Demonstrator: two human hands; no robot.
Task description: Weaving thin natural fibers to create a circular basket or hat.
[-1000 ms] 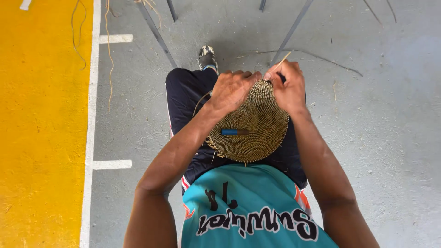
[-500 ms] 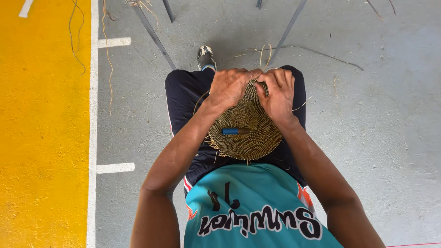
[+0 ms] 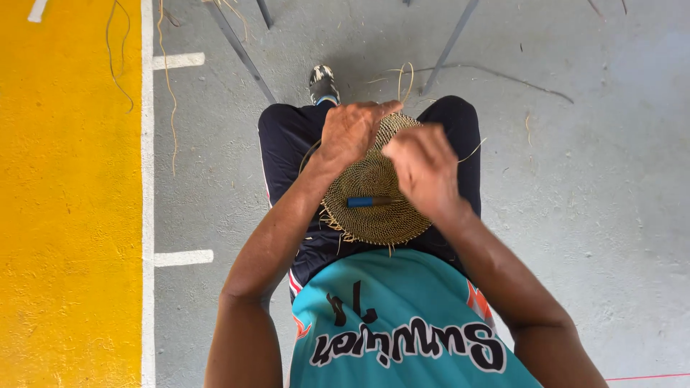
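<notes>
A round, flat woven disc of tan straw [image 3: 370, 215] lies on my lap, over dark trousers. A small blue-handled tool [image 3: 368, 202] rests across its middle. My left hand [image 3: 351, 131] grips the disc's far edge, fingers curled over the rim. My right hand [image 3: 424, 167] hovers over the disc's right side, fingers closed and blurred by motion; whether it pinches a strand I cannot tell. A thin loose straw strand [image 3: 404, 80] loops up beyond the disc's far edge.
Grey concrete floor [image 3: 589, 187] surrounds me, with a yellow painted strip [image 3: 68, 215] and white lines on the left. Loose straw strands [image 3: 167, 86] trail along the floor. Thin metal legs [image 3: 241, 50] slant across the top. One shoe [image 3: 323, 84] shows ahead.
My right hand has drawn back from the disc's far edge toward me, over the right side. My left hand stays on the far rim. The loose strand now loops above the edge.
</notes>
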